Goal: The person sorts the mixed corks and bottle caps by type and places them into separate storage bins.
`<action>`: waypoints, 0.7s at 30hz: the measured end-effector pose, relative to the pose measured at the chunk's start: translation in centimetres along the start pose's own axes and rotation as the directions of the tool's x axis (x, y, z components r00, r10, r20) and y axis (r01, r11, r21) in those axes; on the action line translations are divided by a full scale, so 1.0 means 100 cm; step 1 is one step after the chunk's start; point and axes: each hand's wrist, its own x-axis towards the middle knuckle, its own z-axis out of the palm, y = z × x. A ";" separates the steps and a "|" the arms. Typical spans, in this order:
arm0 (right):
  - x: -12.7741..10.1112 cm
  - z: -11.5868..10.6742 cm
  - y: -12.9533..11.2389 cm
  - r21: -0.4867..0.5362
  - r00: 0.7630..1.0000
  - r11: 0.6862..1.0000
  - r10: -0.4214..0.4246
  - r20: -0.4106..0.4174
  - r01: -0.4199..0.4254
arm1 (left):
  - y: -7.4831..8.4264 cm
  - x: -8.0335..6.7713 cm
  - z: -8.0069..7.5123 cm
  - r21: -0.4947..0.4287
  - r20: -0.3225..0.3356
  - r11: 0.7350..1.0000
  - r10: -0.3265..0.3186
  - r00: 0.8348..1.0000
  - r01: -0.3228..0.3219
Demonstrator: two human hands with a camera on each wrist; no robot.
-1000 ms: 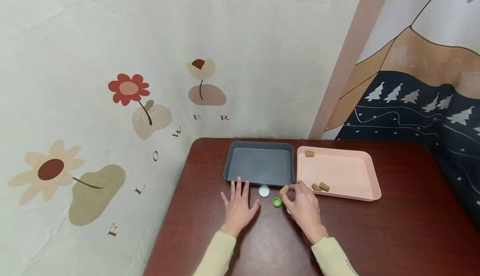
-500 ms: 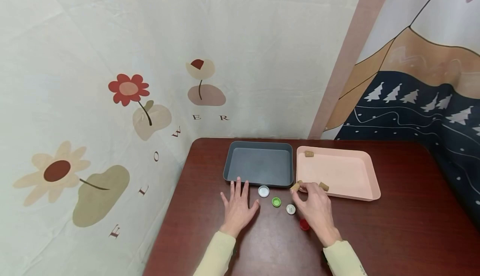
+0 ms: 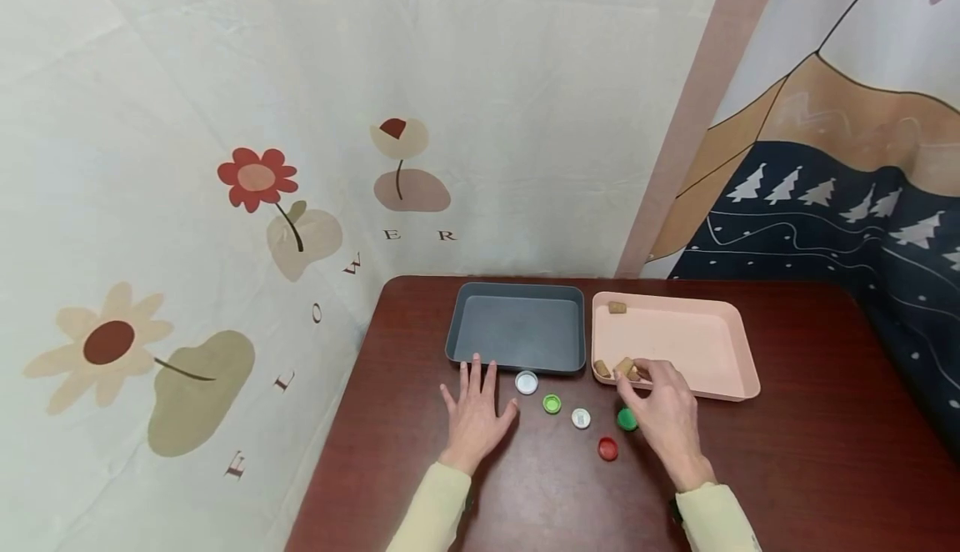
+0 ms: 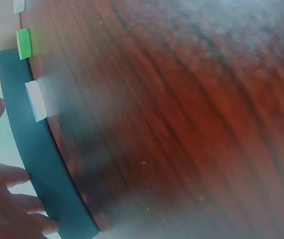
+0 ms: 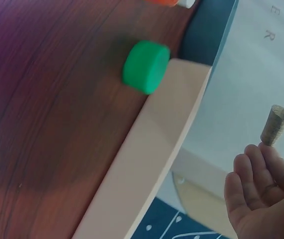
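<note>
Right hand [image 3: 663, 406] pinches a cork [image 3: 624, 365], now over the pink tray's [image 3: 697, 339] front-left corner; left hand [image 3: 474, 414] stays flat, fingers spread.

I count two trays on the bench [image 3: 787, 452]: one grey tray [image 3: 517, 328], one pink tray [image 3: 678, 343]. Bottle caps: five, namely two white [image 3: 527, 383], two green [image 3: 552, 403], one red [image 3: 607, 449]. Corks [image 3: 617, 308]: at least three; others may be hidden.

Right hand [image 5: 261, 199] pinches cork [image 5: 275, 125] above pink tray [image 5: 152, 159] w/ green cap [image 5: 144, 67] touching tray's rim.
</note>
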 end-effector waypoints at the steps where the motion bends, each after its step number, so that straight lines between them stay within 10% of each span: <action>1: 0.001 -0.001 0.002 0.002 1.000 1.000 0.008 -0.004 -0.008 | 0.000 0.000 0.000 0.000 0.000 1.000 -0.001 1.000 0.001; 21: 0.043 -0.022 0.066 -0.153 0.960 0.962 0.247 0.128 -0.227 | 0.000 0.002 -0.002 0.009 0.042 1.000 -0.012 0.999 0.012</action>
